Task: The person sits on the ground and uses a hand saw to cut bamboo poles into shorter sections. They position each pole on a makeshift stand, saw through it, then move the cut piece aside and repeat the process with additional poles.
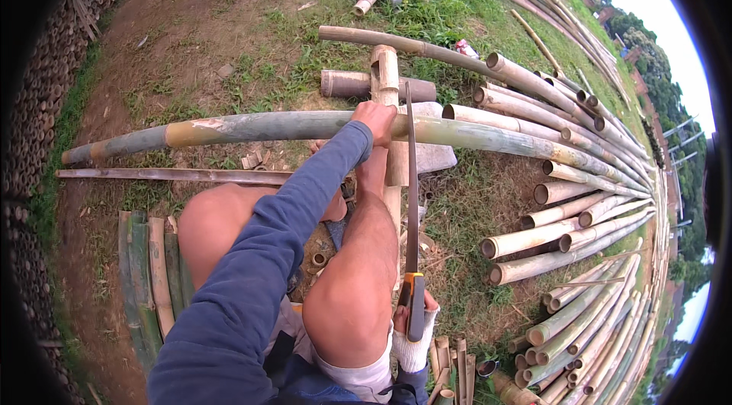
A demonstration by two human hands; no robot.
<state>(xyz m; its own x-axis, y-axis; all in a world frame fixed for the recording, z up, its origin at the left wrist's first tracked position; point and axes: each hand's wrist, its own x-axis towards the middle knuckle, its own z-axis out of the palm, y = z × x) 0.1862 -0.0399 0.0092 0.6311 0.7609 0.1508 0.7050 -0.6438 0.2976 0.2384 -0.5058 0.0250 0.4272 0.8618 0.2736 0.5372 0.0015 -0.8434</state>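
Note:
A long grey-green bamboo pole runs across in front of me, lying over an upright bamboo stand. My left hand is closed on the pole beside the stand. In my right hand, which wears a white knitted cuff, is a handsaw with an orange and black handle. Its long blade points away from me and crosses the pole just right of my left hand. Whether the teeth have cut into the bamboo I cannot tell. My bare knees are bent below the pole.
Cut bamboo poles fan out in a pile on the right, with another stack nearer. A split bamboo strip lies beneath the pole. Short bamboo pieces lie left of my knee. A thick bamboo log lies behind the stand.

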